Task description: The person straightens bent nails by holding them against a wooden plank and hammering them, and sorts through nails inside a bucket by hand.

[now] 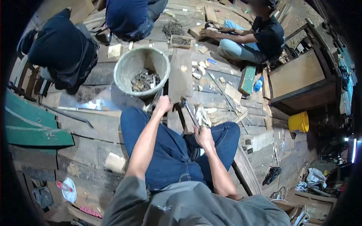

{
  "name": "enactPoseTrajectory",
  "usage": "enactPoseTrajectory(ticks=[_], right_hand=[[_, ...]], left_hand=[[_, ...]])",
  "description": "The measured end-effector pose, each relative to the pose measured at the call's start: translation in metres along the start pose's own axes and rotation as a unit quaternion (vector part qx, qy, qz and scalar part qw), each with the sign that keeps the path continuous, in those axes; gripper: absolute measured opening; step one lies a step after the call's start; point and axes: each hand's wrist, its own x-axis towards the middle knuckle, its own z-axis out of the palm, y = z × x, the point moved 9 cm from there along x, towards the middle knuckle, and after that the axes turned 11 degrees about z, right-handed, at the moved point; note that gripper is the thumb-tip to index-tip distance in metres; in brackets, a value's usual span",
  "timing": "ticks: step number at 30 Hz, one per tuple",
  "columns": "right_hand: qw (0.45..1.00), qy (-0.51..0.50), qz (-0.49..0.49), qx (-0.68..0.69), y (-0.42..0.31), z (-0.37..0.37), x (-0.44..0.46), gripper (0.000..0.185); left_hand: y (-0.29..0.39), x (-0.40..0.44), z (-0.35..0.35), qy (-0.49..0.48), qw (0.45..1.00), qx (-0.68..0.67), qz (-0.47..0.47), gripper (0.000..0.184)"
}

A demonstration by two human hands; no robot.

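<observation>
My right hand (204,136) is wrapped round the handle of a hammer (191,114), whose metal head points away from me above a wooden plank. My left hand (163,104) is closed just in front of the bucket, over the plank's left edge; whatever its fingers hold is too small to make out. A pale round bucket (120,77) stands beyond my left hand, with a heap of small dark and greyish pieces (145,80) in the bottom. The wooden plank (180,71) runs away from me between my crossed legs.
Two people in dark clothes sit at the upper left; another person (268,35) sits at the upper right. A small box of nails (181,41) lies beyond the bucket. Wood scraps (201,70), a green block (247,80) and a yellow bucket (298,122) are on the right.
</observation>
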Motion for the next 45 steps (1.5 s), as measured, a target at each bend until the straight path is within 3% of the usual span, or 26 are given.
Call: enactPoseTrajectory(ticks=[2,4,6,8,10,11,12,14,18,20,22,23,26,27,28,30,31,33,37,39,40,41,42,43,45], right_hand=[[0.999,-0.013,0.01,0.029,-0.008,-0.018,-0.002,0.046],[0.995,0.031,-0.076,0.056,0.001,-0.017,0.018,0.047],[0.992,-0.017,-0.02,0.125,0.022,-0.016,0.043,0.046],[0.933,-0.157,0.115,0.302,0.03,-0.014,0.052,0.042],[0.925,-0.134,0.147,0.324,0.045,-0.017,0.082,0.043],[0.886,-0.164,0.154,0.406,0.049,-0.014,0.097,0.043],[0.925,-0.123,0.149,0.326,0.049,-0.03,0.113,0.046],[0.875,-0.169,0.178,0.418,0.057,-0.027,0.147,0.046],[0.91,-0.128,0.166,0.357,0.083,-0.023,0.231,0.053],[0.904,-0.118,0.168,0.376,0.083,-0.022,0.247,0.042],[0.922,-0.095,0.149,0.343,0.104,0.001,0.281,0.042],[0.895,-0.132,0.183,0.385,0.103,0.009,0.277,0.042],[0.81,-0.241,0.237,0.479,0.085,0.024,0.263,0.046],[0.78,-0.248,0.249,0.517,0.074,0.027,0.26,0.04],[0.792,-0.242,0.254,0.5,0.07,0.029,0.258,0.04],[0.815,-0.221,0.261,0.468,0.069,0.028,0.256,0.039],[0.797,-0.234,0.248,0.498,0.065,0.028,0.254,0.038],[0.791,-0.242,0.259,0.499,0.065,0.026,0.251,0.038],[0.795,-0.234,0.255,0.498,0.066,0.021,0.253,0.039],[0.784,-0.231,0.254,0.518,0.071,0.023,0.255,0.041],[0.786,-0.224,0.254,0.518,0.073,0.022,0.255,0.04],[0.788,-0.218,0.253,0.517,0.075,0.021,0.255,0.04],[0.79,-0.213,0.252,0.516,0.077,0.02,0.255,0.04],[0.828,-0.191,0.226,0.477,0.082,0.017,0.26,0.039],[0.821,-0.186,0.246,0.481,0.083,0.019,0.257,0.042]], left_hand=[[0.002,-0.005,0.002,-0.01,1.0,-0.022,-0.004,0.024],[0.006,-0.007,-0.003,0.008,1.0,-0.015,0.0,0.024],[0.019,-0.011,-0.017,0.032,0.999,-0.013,0.018,0.019],[0.025,-0.013,-0.018,0.008,0.999,-0.033,0.038,0.019],[0.03,-0.015,-0.02,0.007,0.999,-0.008,0.047,0.019],[0.025,-0.016,-0.015,-0.027,0.998,-0.048,0.011,0.019],[0.032,-0.018,-0.021,-0.013,0.999,-0.035,0.019,0.018],[0.033,-0.018,-0.017,-0.023,0.999,-0.024,0.034,0.019],[0.05,-0.019,-0.021,-0.011,0.999,0.027,0.026,0.019],[0.092,-0.013,-0.065,0.032,0.999,0.041,0.011,0.017],[0.103,-0.003,-0.09,0.098,0.994,-0.053,0.008,0.017],[0.111,0.004,-0.1,0.11,0.986,-0.124,-0.029,0.017],[0.12,0.061,-0.122,0.116,0.993,-0.018,-0.031,0.019],[0.127,0.089,-0.135,0.192,0.98,0.018,0.043,0.019],[0.13,0.12,-0.149,0.216,0.974,0.066,0.024,0.018],[0.115,0.205,-0.167,0.28,0.957,0.032,0.072,0.021],[0.114,0.248,-0.171,0.24,0.967,0.04,0.07,0.03],[0.102,0.296,-0.167,0.162,0.966,0.197,-0.05,0.043],[0.104,0.27,-0.158,0.196,0.966,0.17,0.012,0.049],[0.114,0.212,-0.134,0.161,0.985,0.055,0.033,0.04],[0.123,0.176,-0.12,0.206,0.969,0.111,0.077,0.033],[0.111,0.151,-0.092,0.173,0.983,0.046,0.044,0.033],[0.097,0.124,-0.06,0.135,0.99,0.023,0.018,0.047],[0.087,0.094,-0.028,0.114,0.99,0.087,0.004,0.055],[0.079,0.052,0.015,0.088,0.982,0.17,-0.006,0.066]])
